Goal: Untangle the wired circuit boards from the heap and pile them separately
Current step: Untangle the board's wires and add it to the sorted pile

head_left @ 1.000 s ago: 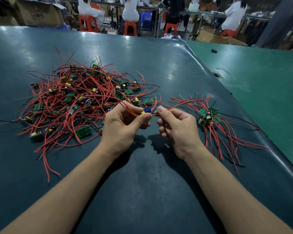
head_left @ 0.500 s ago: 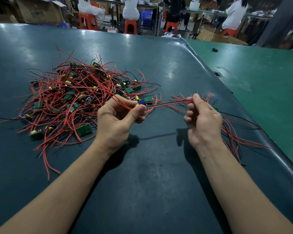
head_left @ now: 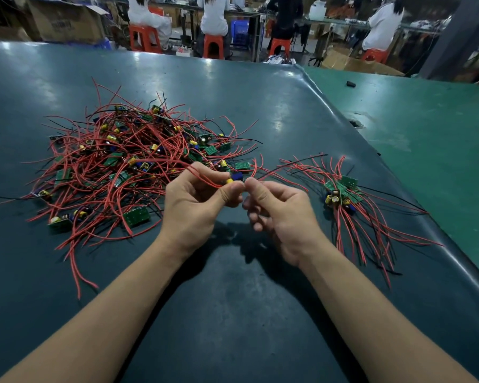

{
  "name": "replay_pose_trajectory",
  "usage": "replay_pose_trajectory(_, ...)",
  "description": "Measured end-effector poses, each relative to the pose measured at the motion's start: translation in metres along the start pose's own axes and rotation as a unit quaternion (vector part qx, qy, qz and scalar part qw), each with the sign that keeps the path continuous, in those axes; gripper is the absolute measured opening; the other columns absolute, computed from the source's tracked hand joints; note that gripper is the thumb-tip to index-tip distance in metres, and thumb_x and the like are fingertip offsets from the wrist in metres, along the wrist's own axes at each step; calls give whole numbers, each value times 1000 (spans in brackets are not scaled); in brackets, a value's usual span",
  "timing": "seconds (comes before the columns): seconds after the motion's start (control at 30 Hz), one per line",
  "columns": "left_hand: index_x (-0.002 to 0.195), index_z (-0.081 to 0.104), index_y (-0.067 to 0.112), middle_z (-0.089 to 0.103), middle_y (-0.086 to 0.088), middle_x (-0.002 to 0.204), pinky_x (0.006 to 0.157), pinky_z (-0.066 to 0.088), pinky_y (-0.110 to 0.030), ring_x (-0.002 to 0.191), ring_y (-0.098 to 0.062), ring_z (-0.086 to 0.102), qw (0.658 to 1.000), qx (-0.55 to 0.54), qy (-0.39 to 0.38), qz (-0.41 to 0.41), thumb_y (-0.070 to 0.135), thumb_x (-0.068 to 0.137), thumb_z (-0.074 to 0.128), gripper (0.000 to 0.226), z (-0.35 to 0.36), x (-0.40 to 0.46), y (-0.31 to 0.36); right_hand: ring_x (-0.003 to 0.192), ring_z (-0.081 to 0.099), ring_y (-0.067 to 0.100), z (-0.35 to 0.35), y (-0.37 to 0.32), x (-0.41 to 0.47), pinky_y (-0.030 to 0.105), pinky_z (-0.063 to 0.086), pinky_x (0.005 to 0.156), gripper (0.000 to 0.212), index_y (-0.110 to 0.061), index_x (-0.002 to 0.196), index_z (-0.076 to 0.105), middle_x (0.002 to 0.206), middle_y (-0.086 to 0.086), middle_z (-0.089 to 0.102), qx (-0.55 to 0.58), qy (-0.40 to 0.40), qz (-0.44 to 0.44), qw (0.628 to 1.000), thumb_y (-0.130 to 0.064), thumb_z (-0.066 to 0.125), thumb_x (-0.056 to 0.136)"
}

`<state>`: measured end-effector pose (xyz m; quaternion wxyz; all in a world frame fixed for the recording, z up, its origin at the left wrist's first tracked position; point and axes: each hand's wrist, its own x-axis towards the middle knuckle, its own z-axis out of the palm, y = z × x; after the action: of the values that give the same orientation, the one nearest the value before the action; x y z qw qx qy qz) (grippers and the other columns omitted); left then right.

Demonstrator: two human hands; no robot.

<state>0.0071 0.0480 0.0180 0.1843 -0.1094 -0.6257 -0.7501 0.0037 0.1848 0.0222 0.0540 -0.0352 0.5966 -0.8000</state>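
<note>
A dark teal table mat [head_left: 233, 313] spreads beneath and beyond the hands, glossy with light reflections. To the right of the hands lies a brighter green table surface [head_left: 432, 139], with a small black cap [head_left: 351, 84] resting on it far ahead. Beyond the hands, past the table's far edge, people in white tops [head_left: 215, 12] sit on orange stools [head_left: 213, 45] at workbenches. Cardboard boxes [head_left: 67, 20] stand far ahead to the left
</note>
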Motion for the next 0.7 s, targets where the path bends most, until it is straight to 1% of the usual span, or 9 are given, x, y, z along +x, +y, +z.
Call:
replay_pose_trajectory(0.03,84,59,2,70,1,64,61,55,-20,58,-11,68,1000,5,-8,-2,5,71,74,20,0,-1,0,42,49,7,0,0,0,16,38,37,11,-11,75,72,57,2,62,0,12,-4,1000,-18,70,84)
replay_pose_trajectory(0.1,83,58,2,69,0,65,60,54,-20,57,-11,68,1000,8,-14,-6,1,73,74,19,1,-1,0,42,47,6,-3,-3,1,15,35,36,14,-11,75,73,56,0,60,20,42,-4,999,-11,67,88)
replay_pose_trajectory(0.2,83,57,1,68,-8,67,59,55,-22,55,-14,68,1000,12,-16,-7,5,72,75,21,2,-1,0,40,41,3,-9,-9,6,12,30,35,17,-11,73,73,53,-3,56,75,78,13,994,-10,65,89)
replay_pose_trajectory(0.3,82,58,2,69,-9,66,59,55,-23,55,-16,68,999,22,-26,-14,7,71,76,22,4,-2,-1,38,38,1,-11,-10,8,12,27,34,13,-6,78,66,52,-5,51,124,90,44,987,-10,62,90)
replay_pose_trajectory(0.4,81,58,2,69,-9,65,58,54,-23,55,-17,68,999,24,-29,-21,4,73,76,20,3,-2,-2,36,37,2,-12,-9,10,13,26,33,13,-8,79,65,52,-6,51,144,99,51,983,-10,61,91)
replay_pose_trajectory(0.47,80,58,0,69,-10,65,57,55,-25,54,-20,68,999,24,-34,-24,7,73,77,21,3,-3,-2,37,36,2,-13,-10,12,14,26,34,17,-9,76,66,51,-6,49,135,126,15,983,-9,60,91)
replay_pose_trajectory(0.57,79,57,0,70,-9,65,56,55,-27,54,-21,68,998,26,-51,-30,11,72,77,24,4,-4,0,37,35,4,-16,-10,16,14,26,36,19,-8,73,62,49,-5,46,116,176,-60,976,-4,60,92)
replay_pose_trajectory(0.7,77,57,1,69,-10,65,56,54,-28,53,-22,67,999,22,-41,-22,12,72,77,23,3,-4,2,37,35,5,-26,-13,20,15,26,35,20,-7,73,60,49,-5,46,136,236,-114,955,-2,60,92)
